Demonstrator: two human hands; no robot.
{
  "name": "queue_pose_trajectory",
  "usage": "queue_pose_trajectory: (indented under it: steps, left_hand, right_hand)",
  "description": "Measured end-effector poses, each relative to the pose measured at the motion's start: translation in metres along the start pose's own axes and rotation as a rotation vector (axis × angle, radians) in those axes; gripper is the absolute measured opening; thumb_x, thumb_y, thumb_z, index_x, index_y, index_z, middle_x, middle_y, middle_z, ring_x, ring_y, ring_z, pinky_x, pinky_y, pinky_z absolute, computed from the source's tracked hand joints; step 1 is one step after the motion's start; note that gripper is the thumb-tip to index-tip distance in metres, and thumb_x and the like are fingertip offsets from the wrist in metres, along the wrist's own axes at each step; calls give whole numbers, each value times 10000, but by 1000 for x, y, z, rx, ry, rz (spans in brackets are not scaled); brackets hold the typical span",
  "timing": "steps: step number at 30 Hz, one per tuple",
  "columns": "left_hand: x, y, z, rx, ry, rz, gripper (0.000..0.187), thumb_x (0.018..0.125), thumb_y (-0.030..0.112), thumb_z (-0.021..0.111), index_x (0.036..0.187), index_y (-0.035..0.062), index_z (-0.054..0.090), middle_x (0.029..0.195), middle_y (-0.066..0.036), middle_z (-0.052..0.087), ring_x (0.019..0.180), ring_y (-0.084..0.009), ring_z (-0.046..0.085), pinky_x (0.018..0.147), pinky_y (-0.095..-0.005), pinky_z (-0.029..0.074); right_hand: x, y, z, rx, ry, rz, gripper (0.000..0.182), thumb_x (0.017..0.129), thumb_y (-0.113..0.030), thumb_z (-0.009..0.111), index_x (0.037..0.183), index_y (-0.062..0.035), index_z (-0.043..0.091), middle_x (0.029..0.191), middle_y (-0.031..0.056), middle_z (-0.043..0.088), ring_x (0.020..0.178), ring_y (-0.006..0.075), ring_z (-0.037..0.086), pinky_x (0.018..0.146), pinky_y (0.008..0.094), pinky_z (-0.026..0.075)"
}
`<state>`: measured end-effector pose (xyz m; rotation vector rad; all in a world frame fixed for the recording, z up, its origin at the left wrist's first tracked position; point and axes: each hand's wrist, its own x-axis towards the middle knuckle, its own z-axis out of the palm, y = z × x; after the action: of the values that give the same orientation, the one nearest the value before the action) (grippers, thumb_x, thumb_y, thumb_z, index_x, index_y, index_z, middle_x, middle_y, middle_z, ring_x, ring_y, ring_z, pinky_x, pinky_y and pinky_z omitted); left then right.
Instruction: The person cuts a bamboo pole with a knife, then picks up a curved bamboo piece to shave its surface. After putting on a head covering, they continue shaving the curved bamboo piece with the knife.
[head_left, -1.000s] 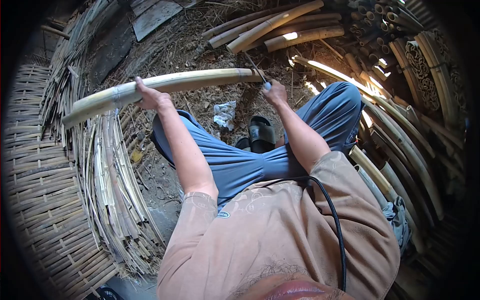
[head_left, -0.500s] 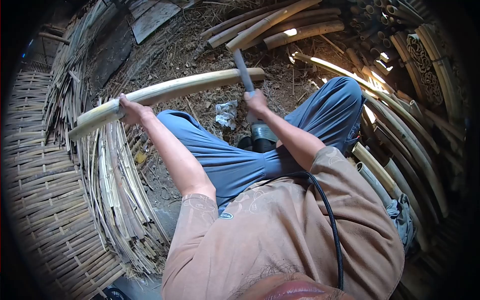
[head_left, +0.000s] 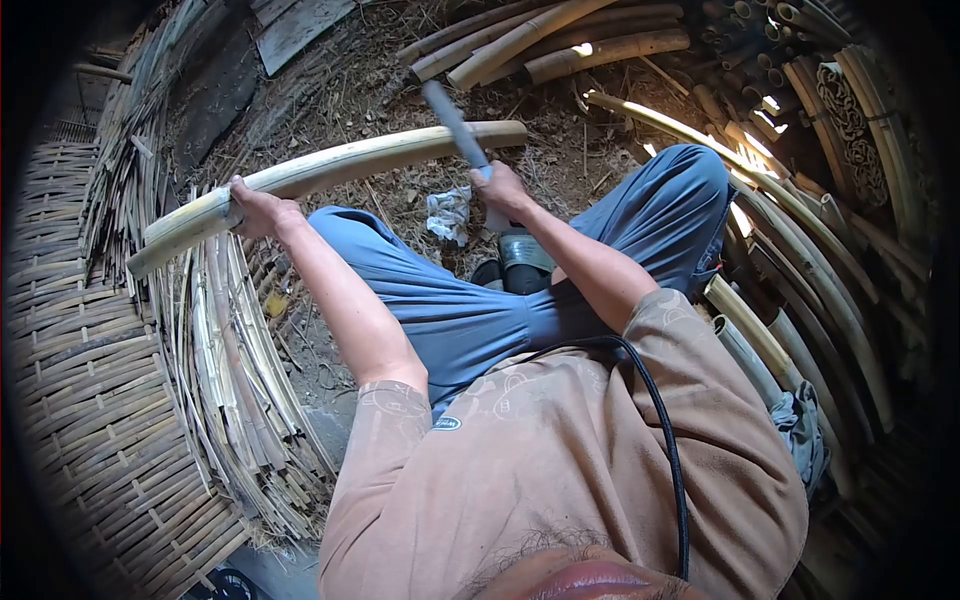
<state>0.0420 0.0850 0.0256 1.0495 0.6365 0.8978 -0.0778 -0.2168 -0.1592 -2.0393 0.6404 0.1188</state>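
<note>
A long pale length of bamboo lies across the space in front of my knees, appearing curved in this view. Near its left end my left hand is wrapped round it. My right hand grips the handle of a long-bladed knife. The blade slants up and to the left, overlapping the bamboo toward its right end, its tip beyond the far edge. Part of the handle shows below my fist. Between my knees, a crumpled whitish wrapper lies on the ground.
Thin bamboo strips are heaped at left beside a woven bamboo panel. Bamboo poles lie at the back, and more bamboo lengths are stacked along the right. A grey cloth hangs near my right side.
The knife blade has swung left, from nearly upright to a clear slant, and my right hand has shifted slightly left and up. The bamboo's left end has shifted slightly left.
</note>
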Motion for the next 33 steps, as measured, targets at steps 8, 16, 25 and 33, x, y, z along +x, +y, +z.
queue_pose_trajectory:
  steps: [8,16,25,33]
  left_hand:
    - [17,-11,-8,0,10,16,1013,693,286,850,1438,-40,245,1346,-264,497,1134,-404,623,950,-520,604]
    - [7,-4,0,5,-8,6,994,668,297,837,1418,-51,285,1331,-254,519,1110,-404,629,931,-542,606]
    - [15,-9,0,-3,-38,41,924,684,282,801,1416,-29,331,1307,-226,549,1096,-381,636,944,-538,579]
    - [13,-8,-6,-66,-44,-6,811,641,268,800,1326,-14,468,1248,-207,595,1055,-360,654,903,-528,591]
  right_hand:
    - [59,68,-3,331,20,239,333,887,-321,701,969,0,667,783,128,684,662,237,679,574,397,531]
    - [4,-16,-10,110,-182,-182,432,870,-342,686,1130,-3,617,1059,228,683,963,354,671,867,448,510]
    - [40,21,0,162,-56,141,414,860,-319,720,1099,3,617,1007,186,695,909,310,687,796,435,534]
    - [38,37,7,-45,31,-121,407,835,-275,726,1093,18,614,962,180,701,893,319,697,787,429,545]
